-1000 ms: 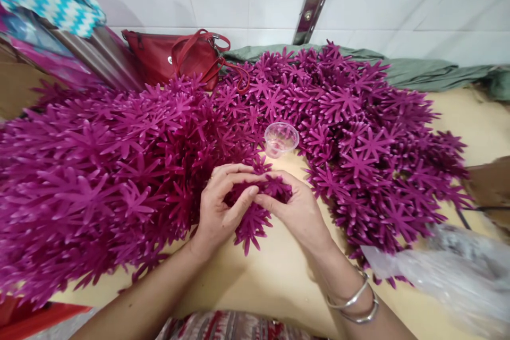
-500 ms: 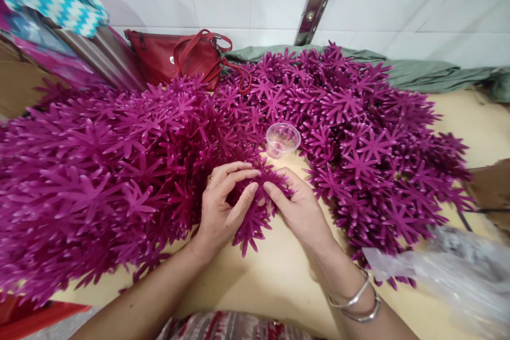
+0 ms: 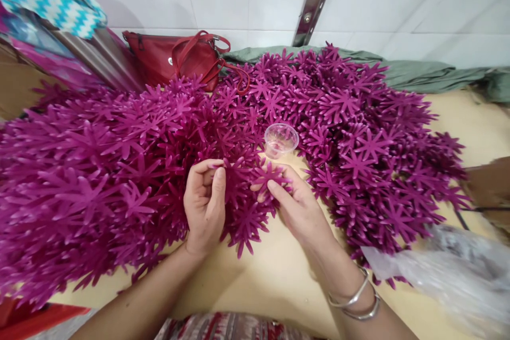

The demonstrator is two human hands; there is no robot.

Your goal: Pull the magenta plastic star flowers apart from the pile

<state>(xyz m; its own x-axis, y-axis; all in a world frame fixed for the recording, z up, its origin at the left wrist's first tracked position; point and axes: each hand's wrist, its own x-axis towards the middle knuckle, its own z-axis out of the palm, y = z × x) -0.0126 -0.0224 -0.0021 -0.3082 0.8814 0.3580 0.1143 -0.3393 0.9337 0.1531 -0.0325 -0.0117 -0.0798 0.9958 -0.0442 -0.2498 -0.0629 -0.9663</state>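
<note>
Between the thumb and fingers of my right hand (image 3: 305,212) is a purple star-shaped artificial flower piece (image 3: 268,177), its narrow petals spread out. My left hand (image 3: 205,210) is closed in a pinch, thumb against forefinger, on the petal tip of another purple artificial flower piece (image 3: 236,170). The two hands are apart, with more purple pieces lying below and between them. Just beyond my right hand stands a small clear plastic cup (image 3: 280,144) with something pinkish at its bottom, too small to make out.
Large heaps of purple flower pieces lie left (image 3: 91,191) and right (image 3: 358,143) on the pale yellow tabletop (image 3: 258,287). A red handbag (image 3: 159,58) rests behind, near a green cloth (image 3: 422,71) along the tiled wall. Clear plastic bags (image 3: 446,271) are at the right.
My left hand has drawn away to the left from my right hand, its fingers curled in more. The star-shaped piece in my right hand now shows fully.
</note>
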